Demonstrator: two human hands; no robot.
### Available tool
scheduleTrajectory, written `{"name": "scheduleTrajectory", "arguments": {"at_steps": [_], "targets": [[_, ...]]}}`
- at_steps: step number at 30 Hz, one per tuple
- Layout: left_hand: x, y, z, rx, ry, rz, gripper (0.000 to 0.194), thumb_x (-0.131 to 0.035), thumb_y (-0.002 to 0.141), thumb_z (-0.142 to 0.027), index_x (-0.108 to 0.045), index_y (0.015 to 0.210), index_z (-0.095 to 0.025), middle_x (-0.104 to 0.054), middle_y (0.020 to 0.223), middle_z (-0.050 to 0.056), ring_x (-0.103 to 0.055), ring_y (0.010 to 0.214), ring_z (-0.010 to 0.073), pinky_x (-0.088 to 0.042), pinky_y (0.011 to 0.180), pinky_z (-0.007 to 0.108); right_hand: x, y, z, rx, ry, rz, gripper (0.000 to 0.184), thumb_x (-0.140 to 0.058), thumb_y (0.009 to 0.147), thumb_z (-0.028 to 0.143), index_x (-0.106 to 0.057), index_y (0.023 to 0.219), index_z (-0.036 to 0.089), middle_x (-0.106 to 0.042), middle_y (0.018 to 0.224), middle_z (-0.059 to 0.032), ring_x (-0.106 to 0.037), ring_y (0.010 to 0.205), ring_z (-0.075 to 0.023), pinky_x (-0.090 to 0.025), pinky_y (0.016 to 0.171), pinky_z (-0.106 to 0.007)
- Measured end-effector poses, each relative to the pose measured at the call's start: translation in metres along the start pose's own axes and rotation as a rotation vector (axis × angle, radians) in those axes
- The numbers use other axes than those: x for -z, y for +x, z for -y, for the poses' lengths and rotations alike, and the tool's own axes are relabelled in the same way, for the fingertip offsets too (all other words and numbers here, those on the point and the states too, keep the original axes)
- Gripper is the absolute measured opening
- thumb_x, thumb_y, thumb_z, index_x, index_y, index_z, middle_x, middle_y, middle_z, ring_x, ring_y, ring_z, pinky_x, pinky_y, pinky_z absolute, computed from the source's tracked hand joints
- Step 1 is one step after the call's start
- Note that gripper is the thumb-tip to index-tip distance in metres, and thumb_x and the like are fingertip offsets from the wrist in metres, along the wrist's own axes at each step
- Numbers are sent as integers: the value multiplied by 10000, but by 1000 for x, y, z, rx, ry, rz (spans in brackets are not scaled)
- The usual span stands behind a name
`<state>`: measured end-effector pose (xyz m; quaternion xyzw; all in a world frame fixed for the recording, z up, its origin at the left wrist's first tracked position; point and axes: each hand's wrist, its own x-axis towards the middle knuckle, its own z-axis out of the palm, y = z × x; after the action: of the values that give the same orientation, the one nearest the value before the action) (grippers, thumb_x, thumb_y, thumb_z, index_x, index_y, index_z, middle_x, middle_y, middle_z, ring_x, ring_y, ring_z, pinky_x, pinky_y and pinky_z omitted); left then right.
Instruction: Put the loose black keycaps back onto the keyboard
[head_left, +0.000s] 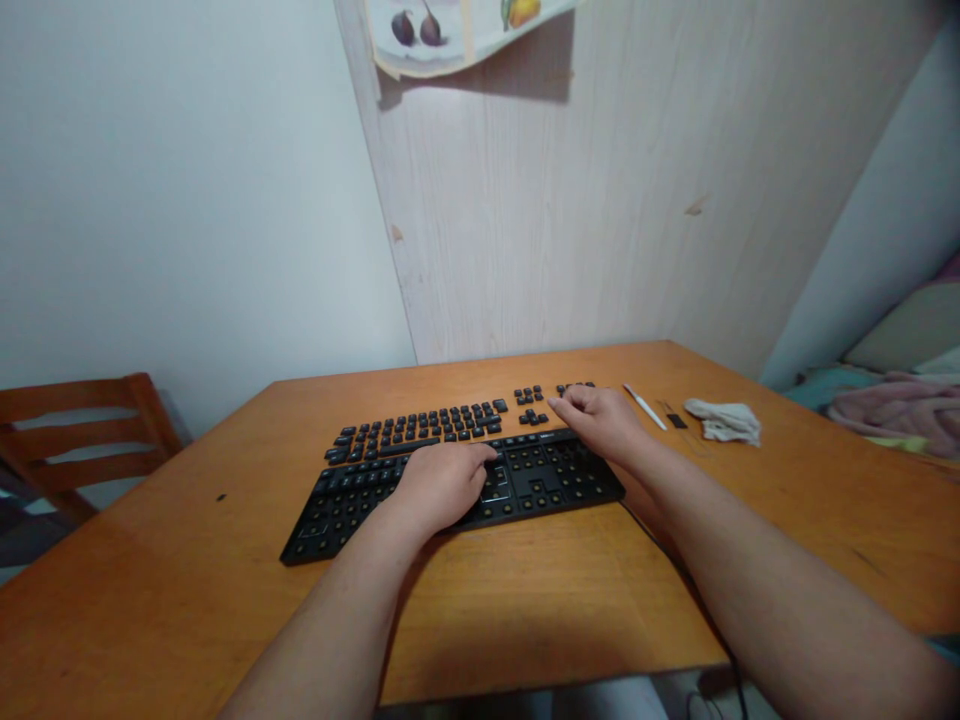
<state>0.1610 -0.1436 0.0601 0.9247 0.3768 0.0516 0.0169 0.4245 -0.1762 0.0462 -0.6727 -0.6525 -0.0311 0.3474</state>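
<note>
A black keyboard (551,480) lies across the table, most of its caps off and bare switches showing; its far row still carries caps. Over its middle rests my left hand (444,483), index finger stretched onto the far row near a cap, the other fingers mostly hidden beneath. My right hand (600,418) is above the keyboard's far right corner, beside the loose keycaps. Its thumb and fingers are drawn together; anything between them is hidden. Loose black keycaps (442,420) lie behind the keyboard, set out in keyboard order, with smaller groups of keycaps (531,395) to the right.
A white pen-like stick (645,407), a small black piece with thin wires (676,421) and a crumpled white cloth (724,421) lie at right. A dark bit (221,497) sits at left. A cable (675,560) runs under my right forearm over the table edge. A wooden chair (82,440) stands left.
</note>
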Motion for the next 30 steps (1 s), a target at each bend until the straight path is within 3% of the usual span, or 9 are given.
{"name": "scheduleTrajectory", "arguments": {"at_steps": [10, 30], "targets": [[-2, 1, 2, -12, -47, 14, 431, -403, 926, -300, -689, 1247, -305, -709, 1256, 26, -659, 1146, 275, -504, 978, 416, -2, 0, -2, -12, 19, 5, 467, -435, 932, 548, -489, 593, 232, -565, 607, -5, -540, 620, -172, -342, 602, -289], [-3, 3, 4, -4, -73, -11, 416, -398, 929, -326, -698, 1217, -299, -722, 1222, 39, -670, 1109, 286, -515, 952, 440, -3, -1, -3, -30, 24, 3, 460, -450, 927, 548, -475, 594, 231, -550, 599, 0, -530, 616, -170, -343, 609, -291]]}}
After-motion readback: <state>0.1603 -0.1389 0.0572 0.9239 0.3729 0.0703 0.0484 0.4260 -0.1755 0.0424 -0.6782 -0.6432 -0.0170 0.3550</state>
